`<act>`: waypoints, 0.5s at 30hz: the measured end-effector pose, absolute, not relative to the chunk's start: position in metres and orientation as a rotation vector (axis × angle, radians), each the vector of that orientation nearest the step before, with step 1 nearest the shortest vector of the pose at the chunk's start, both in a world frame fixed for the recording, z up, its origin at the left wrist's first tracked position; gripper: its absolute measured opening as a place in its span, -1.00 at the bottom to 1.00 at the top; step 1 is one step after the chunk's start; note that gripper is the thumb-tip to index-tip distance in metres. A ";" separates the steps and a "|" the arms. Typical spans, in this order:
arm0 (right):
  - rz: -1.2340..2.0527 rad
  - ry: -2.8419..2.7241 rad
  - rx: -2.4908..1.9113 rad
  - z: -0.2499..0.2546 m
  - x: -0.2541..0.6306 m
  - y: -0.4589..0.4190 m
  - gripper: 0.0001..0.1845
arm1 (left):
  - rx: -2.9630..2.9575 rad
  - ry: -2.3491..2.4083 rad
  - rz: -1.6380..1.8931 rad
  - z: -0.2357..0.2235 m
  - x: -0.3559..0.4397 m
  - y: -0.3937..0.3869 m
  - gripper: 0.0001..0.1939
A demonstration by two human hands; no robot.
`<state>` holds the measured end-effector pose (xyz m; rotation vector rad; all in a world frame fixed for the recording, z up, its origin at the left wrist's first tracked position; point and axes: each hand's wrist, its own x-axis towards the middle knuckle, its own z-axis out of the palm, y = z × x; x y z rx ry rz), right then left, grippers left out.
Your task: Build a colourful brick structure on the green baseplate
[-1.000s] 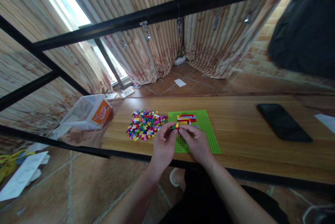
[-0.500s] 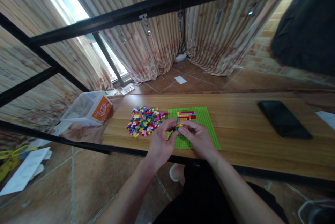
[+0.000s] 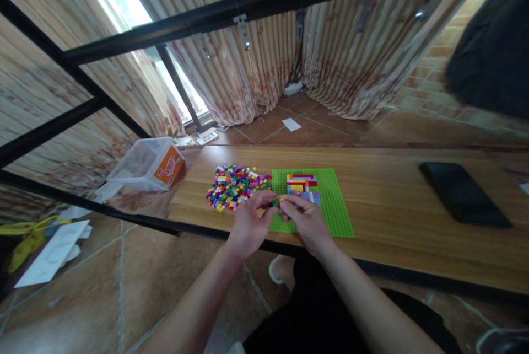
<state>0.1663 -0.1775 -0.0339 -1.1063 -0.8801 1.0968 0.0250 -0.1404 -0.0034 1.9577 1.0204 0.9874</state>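
My left hand (image 3: 251, 220) and my right hand (image 3: 305, 220) meet fingertip to fingertip over the near left part of a green baseplate (image 3: 336, 213). Small toy bricks (image 3: 276, 204) are pinched between them: a green one shows at the left fingertips, with bits of yellow and red by the right ones. Whether these bricks are joined, I cannot tell. On the baseplate, just beyond my right hand, lies a block of coloured bricks (image 3: 303, 184) in red, yellow, white and lavender rows; my hand hides its near left part.
A heap of loose mixed bricks (image 3: 233, 183) lies left of the baseplate. A black phone (image 3: 465, 194) rests on the wooden table (image 3: 384, 194) at the right. Beyond the left table end stands a clear plastic bin (image 3: 142, 164) with an orange label. A black metal bar (image 3: 264, 4) crosses above.
The view has shifted, so the table sits further right. My hands have moved left relative to the baseplate, uncovering more of the brick block. The small bricks are still between my fingers.
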 end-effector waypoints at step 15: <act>0.539 -1.573 -1.596 -0.058 0.126 -0.167 -0.73 | 2.179 1.266 1.022 -0.060 -0.030 -0.128 -0.68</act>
